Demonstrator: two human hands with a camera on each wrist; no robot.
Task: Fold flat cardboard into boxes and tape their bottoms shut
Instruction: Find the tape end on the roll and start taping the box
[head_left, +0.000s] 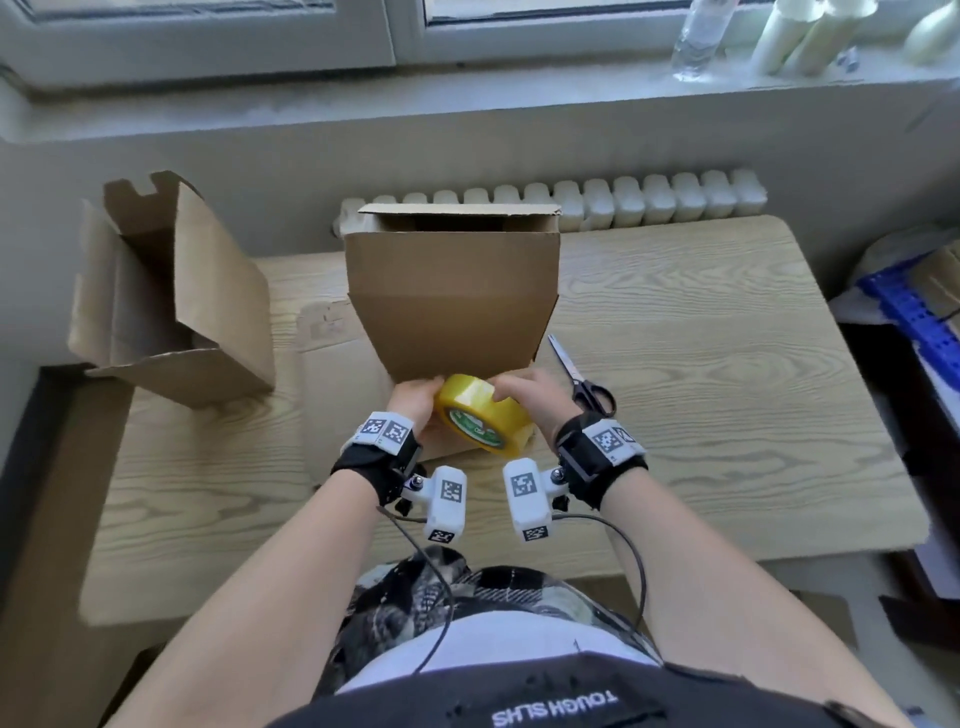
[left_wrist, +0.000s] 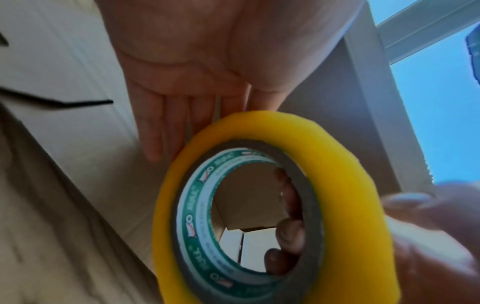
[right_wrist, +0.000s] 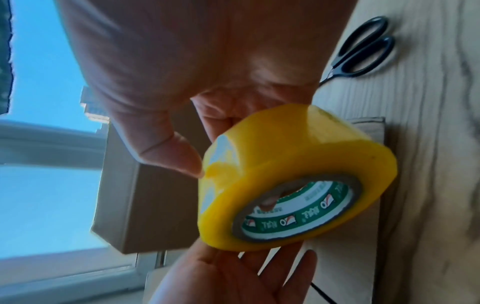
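While both hands meet at the centre of the head view, the right hand (head_left: 530, 400) holds a yellow tape roll (head_left: 485, 415) and the left hand (head_left: 413, 402) lies flat against its other side; directly above them an upright cardboard box (head_left: 452, 291) stands on the wooden table (head_left: 701, 415), with scissors (head_left: 584, 379) just right of the hands and a second, tipped box (head_left: 171, 296) at the left edge. From the left wrist, the left hand (left_wrist: 197, 67) fills the top, fingers straight, and the tape roll (left_wrist: 262, 205) fills the lower middle, the other hand's fingers hooked through its core. From the right wrist, the right hand (right_wrist: 187, 78) grips the tape roll (right_wrist: 293, 176), thumb pressing the tape's loose end, scissors (right_wrist: 363, 47) at upper right. Likely risks: the end could slip back onto the roll, or tape could crease. Flat cardboard lies under the hands, crowding the work area.
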